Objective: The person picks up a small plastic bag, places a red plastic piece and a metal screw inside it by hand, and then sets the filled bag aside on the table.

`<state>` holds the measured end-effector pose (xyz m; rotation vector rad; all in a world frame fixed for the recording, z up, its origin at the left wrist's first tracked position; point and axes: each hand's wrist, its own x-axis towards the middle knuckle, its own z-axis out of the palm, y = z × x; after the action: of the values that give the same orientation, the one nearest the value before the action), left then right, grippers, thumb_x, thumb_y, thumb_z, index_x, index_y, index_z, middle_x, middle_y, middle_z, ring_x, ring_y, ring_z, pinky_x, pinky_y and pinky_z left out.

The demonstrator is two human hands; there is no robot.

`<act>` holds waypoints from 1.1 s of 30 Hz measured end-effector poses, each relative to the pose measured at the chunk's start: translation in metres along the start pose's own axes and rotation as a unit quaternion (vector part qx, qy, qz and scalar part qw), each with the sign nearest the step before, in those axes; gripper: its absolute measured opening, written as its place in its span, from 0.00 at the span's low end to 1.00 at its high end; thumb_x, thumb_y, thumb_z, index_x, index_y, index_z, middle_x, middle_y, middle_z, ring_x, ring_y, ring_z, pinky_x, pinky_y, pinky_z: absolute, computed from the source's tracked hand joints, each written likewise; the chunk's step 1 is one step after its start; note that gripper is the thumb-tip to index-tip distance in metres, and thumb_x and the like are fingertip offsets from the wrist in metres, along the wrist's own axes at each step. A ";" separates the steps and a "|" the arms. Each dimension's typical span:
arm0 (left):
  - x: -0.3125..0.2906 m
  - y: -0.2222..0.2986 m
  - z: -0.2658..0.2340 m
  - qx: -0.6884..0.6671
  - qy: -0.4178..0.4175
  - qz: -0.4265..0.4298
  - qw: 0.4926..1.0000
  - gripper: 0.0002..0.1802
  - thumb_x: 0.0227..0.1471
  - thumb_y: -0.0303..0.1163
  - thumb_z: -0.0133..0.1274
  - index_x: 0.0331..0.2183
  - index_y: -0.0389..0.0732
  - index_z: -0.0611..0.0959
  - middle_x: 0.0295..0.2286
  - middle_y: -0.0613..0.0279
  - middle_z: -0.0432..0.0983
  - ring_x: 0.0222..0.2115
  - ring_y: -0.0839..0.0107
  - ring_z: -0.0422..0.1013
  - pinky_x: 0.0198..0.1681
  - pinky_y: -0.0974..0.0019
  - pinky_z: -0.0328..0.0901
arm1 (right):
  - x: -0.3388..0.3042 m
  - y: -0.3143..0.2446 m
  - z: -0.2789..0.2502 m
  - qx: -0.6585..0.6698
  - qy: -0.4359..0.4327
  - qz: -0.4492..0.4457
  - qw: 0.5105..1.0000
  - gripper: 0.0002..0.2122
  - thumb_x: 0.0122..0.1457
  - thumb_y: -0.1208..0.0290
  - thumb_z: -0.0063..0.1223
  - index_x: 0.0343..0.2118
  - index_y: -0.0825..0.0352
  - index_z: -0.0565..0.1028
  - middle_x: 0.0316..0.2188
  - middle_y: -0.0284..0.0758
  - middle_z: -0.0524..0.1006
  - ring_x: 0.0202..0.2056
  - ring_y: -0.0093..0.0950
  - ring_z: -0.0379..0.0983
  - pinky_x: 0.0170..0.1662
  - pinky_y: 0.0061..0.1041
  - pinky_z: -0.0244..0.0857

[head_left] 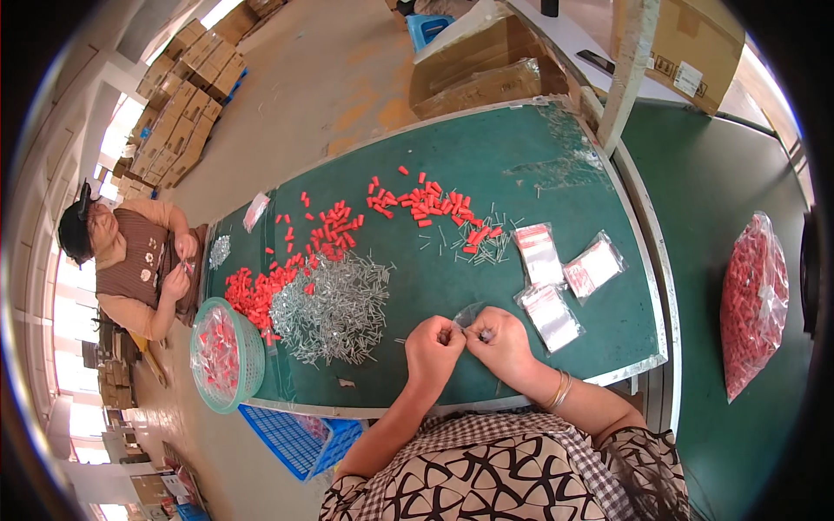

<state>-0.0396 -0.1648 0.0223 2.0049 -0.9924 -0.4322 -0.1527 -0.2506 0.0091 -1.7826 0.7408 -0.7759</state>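
Note:
My left hand (433,345) and my right hand (498,339) meet over the near edge of the green table (486,156). Together they pinch a small clear plastic bag (466,316) and a few small metal screws; what is inside the bag is hard to tell. A heap of silver screws (330,308) lies just left of my hands. Red plastic wall plugs (256,291) are heaped beside it, with more red plugs (432,205) scattered farther back. Three small zip bags (556,273) lie to the right of my hands.
A green basket (226,354) of filled bags sits at the table's left corner, a blue crate (300,438) below it. Another person (130,260) sits at the far left end. A big bag of red plugs (754,304) lies on the right table. Cardboard boxes (486,65) stand behind.

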 end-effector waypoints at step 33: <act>0.011 0.002 0.007 -0.054 0.022 0.041 0.997 0.11 0.47 0.20 0.55 0.37 0.35 0.77 0.20 0.71 0.70 0.21 0.86 0.63 0.25 0.78 0.61 | -0.009 -0.009 -0.010 -0.073 0.020 -0.052 0.996 0.09 0.43 0.75 0.62 0.25 0.63 0.72 0.25 0.37 0.74 0.23 0.38 0.73 0.25 0.34 0.68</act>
<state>-0.0377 -0.1774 0.0203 1.8631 -0.9990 -0.3877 -0.1646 -0.2461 0.0190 -1.9557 0.7517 -0.8466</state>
